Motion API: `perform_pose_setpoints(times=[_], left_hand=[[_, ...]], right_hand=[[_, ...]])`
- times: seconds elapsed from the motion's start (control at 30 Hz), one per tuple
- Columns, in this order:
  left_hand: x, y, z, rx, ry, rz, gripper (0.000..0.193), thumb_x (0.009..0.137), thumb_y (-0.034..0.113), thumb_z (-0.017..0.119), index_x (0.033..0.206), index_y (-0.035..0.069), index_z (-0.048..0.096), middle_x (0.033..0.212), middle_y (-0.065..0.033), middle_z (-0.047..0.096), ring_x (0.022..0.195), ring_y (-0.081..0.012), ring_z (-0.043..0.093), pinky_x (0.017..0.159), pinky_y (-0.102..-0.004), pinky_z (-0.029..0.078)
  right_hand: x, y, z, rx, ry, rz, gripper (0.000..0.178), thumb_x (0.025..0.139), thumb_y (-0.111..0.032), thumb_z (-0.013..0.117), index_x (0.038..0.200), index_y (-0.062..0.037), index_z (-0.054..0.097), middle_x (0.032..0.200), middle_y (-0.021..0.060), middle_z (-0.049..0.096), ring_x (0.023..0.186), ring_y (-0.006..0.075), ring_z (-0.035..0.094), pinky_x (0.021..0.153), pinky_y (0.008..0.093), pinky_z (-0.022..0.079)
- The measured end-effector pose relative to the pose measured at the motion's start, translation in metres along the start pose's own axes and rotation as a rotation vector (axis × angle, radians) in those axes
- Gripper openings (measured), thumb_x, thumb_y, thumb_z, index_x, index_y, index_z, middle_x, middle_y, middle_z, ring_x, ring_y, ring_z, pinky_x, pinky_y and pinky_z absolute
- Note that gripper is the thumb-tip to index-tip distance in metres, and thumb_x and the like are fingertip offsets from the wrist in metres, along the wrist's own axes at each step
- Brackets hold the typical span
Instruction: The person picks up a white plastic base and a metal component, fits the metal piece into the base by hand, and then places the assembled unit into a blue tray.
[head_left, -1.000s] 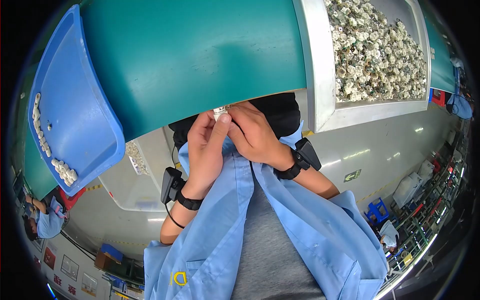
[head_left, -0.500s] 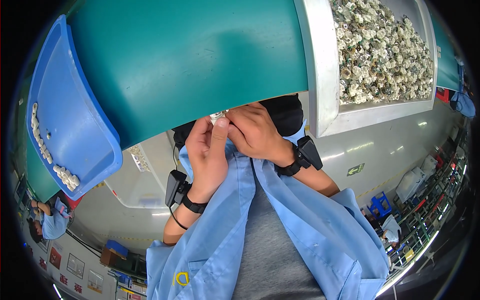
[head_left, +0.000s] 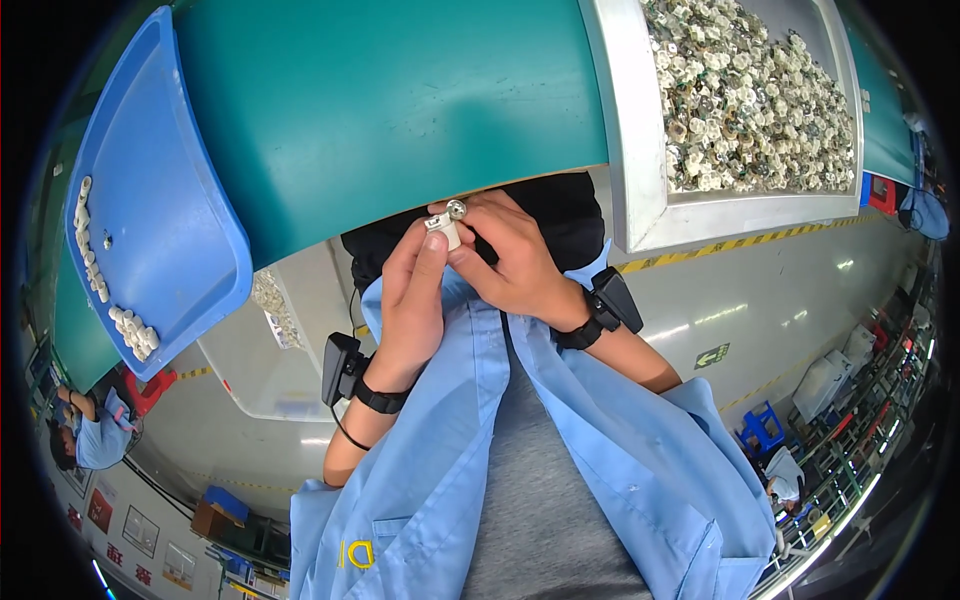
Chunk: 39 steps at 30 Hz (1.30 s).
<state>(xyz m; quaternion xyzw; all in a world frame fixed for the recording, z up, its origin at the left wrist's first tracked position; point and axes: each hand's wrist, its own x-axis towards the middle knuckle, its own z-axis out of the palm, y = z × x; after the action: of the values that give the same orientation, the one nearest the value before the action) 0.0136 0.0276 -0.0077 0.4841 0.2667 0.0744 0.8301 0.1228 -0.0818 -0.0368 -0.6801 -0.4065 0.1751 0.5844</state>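
Observation:
Just off the near edge of the green table [head_left: 400, 100], my two hands meet around one small piece. My left hand [head_left: 412, 290] is closed on a small white plastic part [head_left: 445, 232], its thumb lying across the front. At the upper right of this part sits a shiny round metal piece [head_left: 456, 209]. My right hand [head_left: 513, 265] is closed too, its fingertips against the metal piece and its thumb beside the white part. Its fingers partly hide where the two pieces meet.
A blue tray [head_left: 190, 190] at the left bears white parts [head_left: 133, 333] along its near rim. At the right, a metal-rimmed tray [head_left: 648, 215] is heaped with small white and metallic parts [head_left: 760, 110]. A clear bin [head_left: 235, 365] stands below the table. Other people sit farther off.
The white part is tipped up and shows more, with the round metal piece now visible. My right fingers have shifted back from over it. The view has moved slightly.

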Motion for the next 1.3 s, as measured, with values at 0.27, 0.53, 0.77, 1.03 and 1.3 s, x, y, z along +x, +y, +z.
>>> perform_pose_setpoints(times=[0.27,0.53,0.77,1.03,1.3], left_hand=[[0.014,-0.003,-0.006,-0.151,-0.066,-0.087,0.032,0.109,0.03,0.046,0.116,0.001,0.058,0.107,-0.0023,0.057,0.099,-0.0119,0.051,0.092,-0.0287,0.041],[0.013,-0.011,-0.004,-0.141,-0.051,-0.046,0.034,0.109,0.033,0.047,0.117,0.001,0.058,0.108,-0.0023,0.058,0.099,-0.0109,0.051,0.092,-0.0279,0.041],[0.012,-0.016,-0.007,-0.053,-0.061,-0.027,0.034,0.109,0.031,0.048,0.12,0.0,0.057,0.111,-0.0036,0.059,0.102,-0.0111,0.053,0.094,-0.0279,0.042],[0.009,-0.013,-0.005,-0.042,-0.041,-0.04,0.035,0.109,0.03,0.047,0.122,-0.001,0.057,0.112,-0.0044,0.06,0.104,-0.012,0.053,0.095,-0.0283,0.043],[0.011,-0.01,-0.003,-0.081,-0.036,-0.073,0.037,0.11,0.031,0.047,0.123,-0.002,0.056,0.112,-0.005,0.06,0.103,-0.0116,0.054,0.095,-0.028,0.043]], right_hand=[[0.003,0.001,0.001,-0.079,0.076,0.014,0.026,0.086,-0.008,0.072,0.107,0.0044,0.066,0.098,0.0181,0.069,0.091,0.0364,0.066,0.083,0.0406,0.053],[0.004,0.006,0.002,-0.125,0.072,-0.042,0.024,0.084,-0.005,0.07,0.104,0.0049,0.064,0.094,0.0179,0.067,0.084,0.0383,0.065,0.079,0.0421,0.053],[0.001,0.013,0.001,-0.144,0.031,-0.021,0.038,0.08,-0.008,0.073,0.114,0.0075,0.065,0.099,0.0189,0.069,0.089,0.0372,0.065,0.082,0.0436,0.052],[-0.001,0.017,0.002,-0.155,0.032,-0.055,0.032,0.084,-0.01,0.07,0.11,0.0057,0.063,0.095,0.0191,0.066,0.08,0.0376,0.064,0.075,0.0425,0.052],[-0.001,0.019,0.002,-0.147,0.014,-0.039,0.028,0.087,-0.014,0.07,0.106,0.0054,0.064,0.093,0.018,0.066,0.077,0.0361,0.063,0.072,0.0415,0.05]])
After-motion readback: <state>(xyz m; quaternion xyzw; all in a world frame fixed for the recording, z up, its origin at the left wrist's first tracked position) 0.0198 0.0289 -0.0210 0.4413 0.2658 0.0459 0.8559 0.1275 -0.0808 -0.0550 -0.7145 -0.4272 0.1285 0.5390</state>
